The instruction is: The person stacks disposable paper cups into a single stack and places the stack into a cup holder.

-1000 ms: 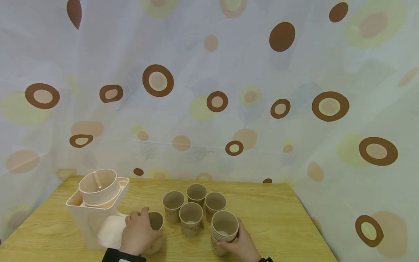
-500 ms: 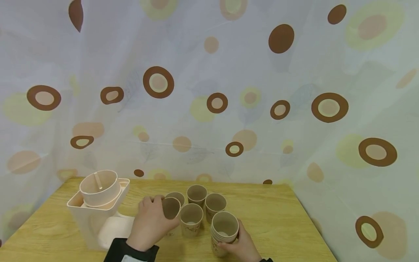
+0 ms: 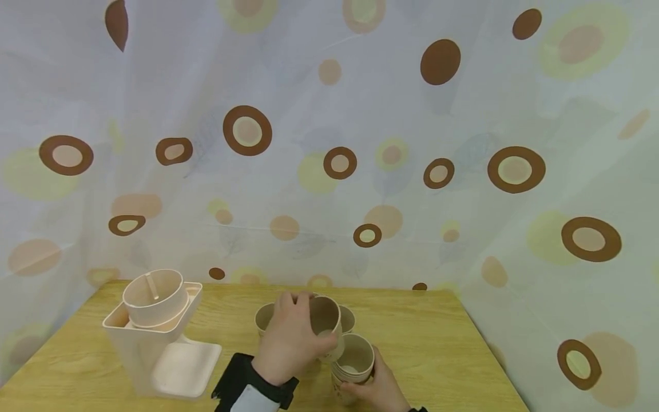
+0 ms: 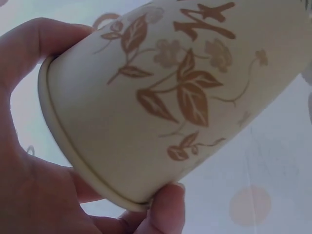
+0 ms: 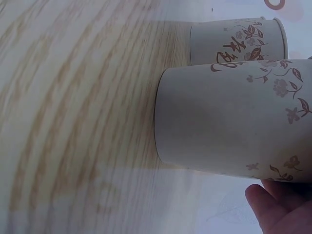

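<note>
My left hand [image 3: 289,343] grips a beige paper cup [image 3: 329,317] by its rim, beside and slightly above the stack. The left wrist view shows this cup [image 4: 146,112] tilted, with brown leaf and flower prints and the fingers around its rim. My right hand [image 3: 383,386] holds an upright stack of paper cups [image 3: 344,375], several rims nested at the top. In the right wrist view the bottom cup [image 5: 214,122] of that stack is at the tabletop. Single cups stand behind, one on the left [image 3: 263,316] and one on the right [image 3: 348,319]; my left hand hides others.
A cream plastic appliance [image 3: 128,349] with a round open top [image 3: 154,312] and a flat tray [image 3: 187,369] stands on the left of the wooden table [image 3: 427,343]. A patterned curtain [image 3: 309,114] hangs behind the table's far edge.
My left hand has carried its cup from beside the appliance tray rightward, past the standing cups, to the stack. My right hand and the stack have stayed in place.
</note>
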Motion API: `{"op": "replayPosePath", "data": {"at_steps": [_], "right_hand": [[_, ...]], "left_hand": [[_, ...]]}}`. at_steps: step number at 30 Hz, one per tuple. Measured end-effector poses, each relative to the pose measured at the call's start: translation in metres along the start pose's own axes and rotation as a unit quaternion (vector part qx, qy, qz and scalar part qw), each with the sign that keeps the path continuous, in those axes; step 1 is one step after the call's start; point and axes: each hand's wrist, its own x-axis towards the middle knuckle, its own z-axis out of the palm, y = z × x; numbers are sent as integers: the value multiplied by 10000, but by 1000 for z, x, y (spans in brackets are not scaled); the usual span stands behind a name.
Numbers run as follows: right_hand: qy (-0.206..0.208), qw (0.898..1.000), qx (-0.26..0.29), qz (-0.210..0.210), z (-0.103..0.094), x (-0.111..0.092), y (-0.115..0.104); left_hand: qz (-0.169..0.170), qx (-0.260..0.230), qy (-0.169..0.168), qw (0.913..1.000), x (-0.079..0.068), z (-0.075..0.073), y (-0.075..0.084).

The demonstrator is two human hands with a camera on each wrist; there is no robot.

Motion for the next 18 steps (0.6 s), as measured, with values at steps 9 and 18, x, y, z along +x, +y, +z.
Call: {"op": "replayPosePath", "data": {"at_steps": [9,18], "right_hand": [[-250,9987,209,392,-2,1,-2],[-245,9987,144,422,-3,1,-3]], "left_hand": [[445,-34,-250,9987,8,29,13],[613,174,-351,9973,11,46,14]]}}
